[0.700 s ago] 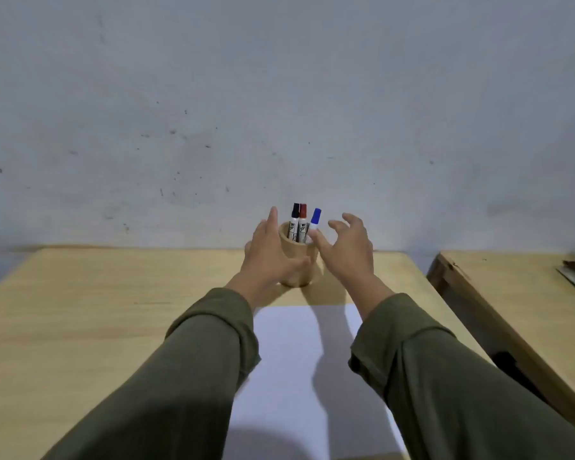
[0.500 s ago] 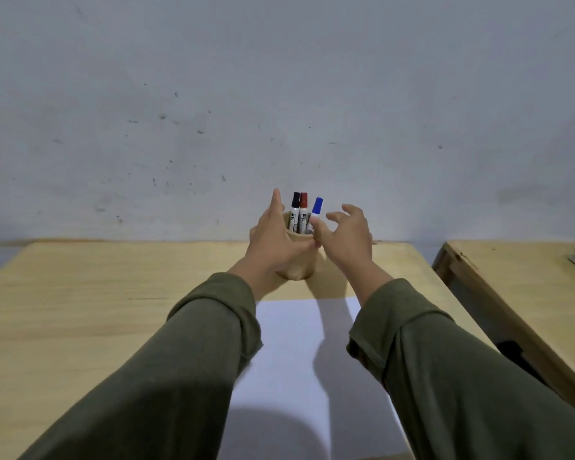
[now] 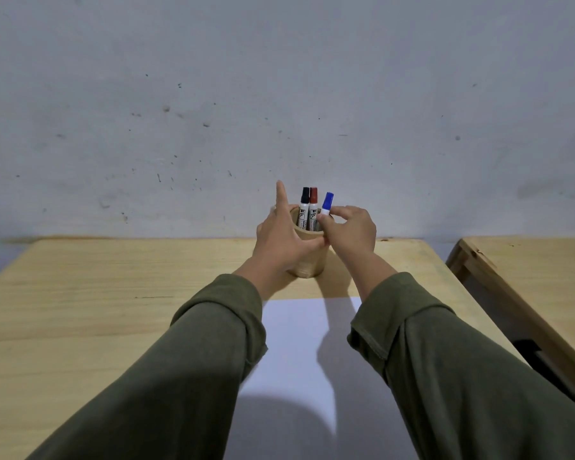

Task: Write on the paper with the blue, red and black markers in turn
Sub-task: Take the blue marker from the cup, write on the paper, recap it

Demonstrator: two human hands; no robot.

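Observation:
A tan wooden cup [image 3: 307, 268] stands at the far middle of the table and holds three capped markers. The black marker [image 3: 304, 205] and the red marker [image 3: 313, 205] stand upright side by side; the blue marker [image 3: 327, 202] leans to the right. My left hand [image 3: 281, 240] wraps the cup's left side, thumb across its front, index finger pointing up. My right hand [image 3: 349, 232] pinches the blue marker just under its cap. A white sheet of paper [image 3: 296, 330] lies on the table in front of the cup, partly covered by my sleeves.
The light wooden table [image 3: 80, 293] ends against a grey wall [image 3: 279, 94] just behind the cup. A second wooden table [image 3: 528, 267] stands to the right across a narrow gap.
My right hand has moved in from beside the cup and its fingers have closed on the blue marker. My left hand has stayed on the cup.

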